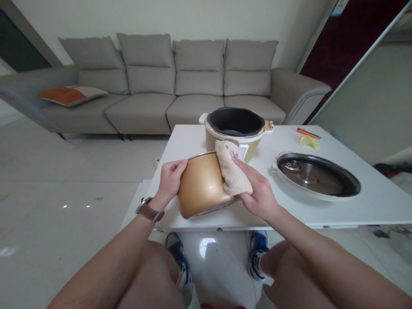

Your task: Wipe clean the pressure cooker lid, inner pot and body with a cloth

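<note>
A gold rice cooker inner pot (202,184) is held tilted on its side over the front of the white table. My left hand (170,180) grips its rim on the left, thumb on the outer wall. With my right hand (259,189) I press a beige cloth (233,171) against the pot's right side, fingers closed on the cloth. Just behind the pot stands the rice cooker body (214,135), lidless, its dark inside showing. To the right, the cooker's detached lid (322,195) lies with its metal inner side up.
The white table (193,137) carries an orange-handled tool (308,133) and a crumpled yellowish piece (309,142) at the back right. A grey sofa (199,103) with an orange and white cushion (72,95) stands behind it. My feet are under the table's front edge.
</note>
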The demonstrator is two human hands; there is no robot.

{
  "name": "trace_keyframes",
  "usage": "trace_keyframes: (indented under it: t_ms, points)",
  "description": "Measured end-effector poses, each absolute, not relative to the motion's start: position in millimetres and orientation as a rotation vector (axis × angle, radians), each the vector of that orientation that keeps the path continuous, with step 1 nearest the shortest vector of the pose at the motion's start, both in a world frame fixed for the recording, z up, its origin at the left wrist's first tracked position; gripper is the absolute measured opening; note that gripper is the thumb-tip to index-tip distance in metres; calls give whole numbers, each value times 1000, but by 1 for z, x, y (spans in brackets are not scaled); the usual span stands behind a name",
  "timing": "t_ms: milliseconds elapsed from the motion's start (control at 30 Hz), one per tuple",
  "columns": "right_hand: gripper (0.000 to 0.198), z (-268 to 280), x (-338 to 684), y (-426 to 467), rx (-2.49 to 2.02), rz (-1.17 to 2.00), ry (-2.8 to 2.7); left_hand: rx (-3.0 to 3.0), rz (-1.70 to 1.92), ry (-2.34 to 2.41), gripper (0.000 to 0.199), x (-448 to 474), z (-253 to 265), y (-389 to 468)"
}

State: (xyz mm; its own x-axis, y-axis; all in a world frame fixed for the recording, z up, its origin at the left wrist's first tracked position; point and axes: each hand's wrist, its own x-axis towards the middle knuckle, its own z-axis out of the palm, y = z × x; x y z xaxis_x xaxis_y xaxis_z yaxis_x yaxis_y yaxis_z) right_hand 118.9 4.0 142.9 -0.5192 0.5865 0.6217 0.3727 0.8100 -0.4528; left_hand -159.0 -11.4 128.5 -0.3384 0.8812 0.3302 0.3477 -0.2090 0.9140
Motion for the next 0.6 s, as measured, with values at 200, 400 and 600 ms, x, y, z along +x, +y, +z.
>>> trace_keyframes:
  t_ms: [200, 400, 600]
  points:
    - [77, 151, 114, -2, -535, 267, -2328, 1409, 1554, 1573, 52, -161, 129, -10]
    - [76, 144, 115, 12, -644, 409, -2168, 1362, 1566, 1588, 52, -160, 127, -8]
    - [75, 137, 121, 12, -758, 465, -2106, 1383, 1572, 1588, 52, -156, 129, -7]
